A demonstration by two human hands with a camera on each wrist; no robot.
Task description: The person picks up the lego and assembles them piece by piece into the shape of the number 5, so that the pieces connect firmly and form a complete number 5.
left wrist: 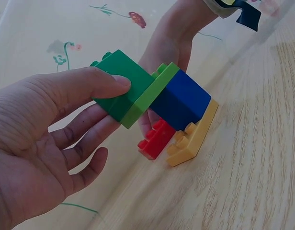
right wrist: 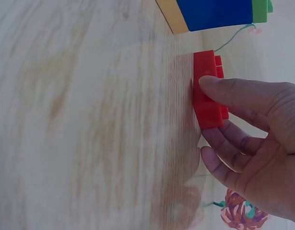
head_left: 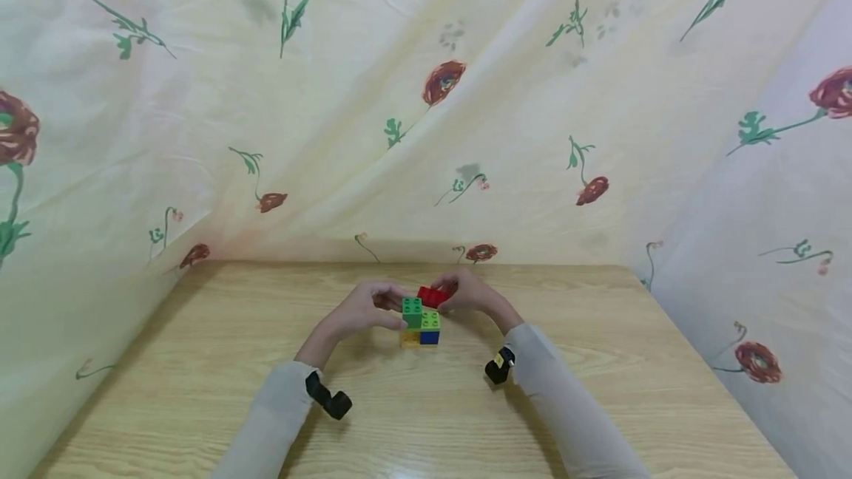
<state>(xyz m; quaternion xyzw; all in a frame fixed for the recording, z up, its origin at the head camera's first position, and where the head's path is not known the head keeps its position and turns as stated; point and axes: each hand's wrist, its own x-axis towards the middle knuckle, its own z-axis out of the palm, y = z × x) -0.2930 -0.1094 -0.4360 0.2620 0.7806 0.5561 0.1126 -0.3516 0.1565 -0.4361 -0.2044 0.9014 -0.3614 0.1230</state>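
A small stack of toy building bricks stands on the table. It has an orange plate (left wrist: 183, 155) at the base, a blue brick (left wrist: 182, 99) over one end of that, a light green plate (left wrist: 154, 91) above the blue, and a dark green brick (left wrist: 119, 76) on top, overhanging to the left. My left hand (head_left: 359, 310) pinches the dark green brick between thumb and fingers. Behind the stack, my right hand (head_left: 469, 293) pinches a red brick (right wrist: 205, 96) with its studs up, close to the tabletop. In the left wrist view, the stack partly hides the right fingers.
The wooden table (head_left: 413, 420) ends at a flower-printed cloth (head_left: 373, 191) hanging at the back and both sides. A black wrist camera (head_left: 329, 398) is strapped to the left sleeve, another black camera (head_left: 499, 366) to the right.
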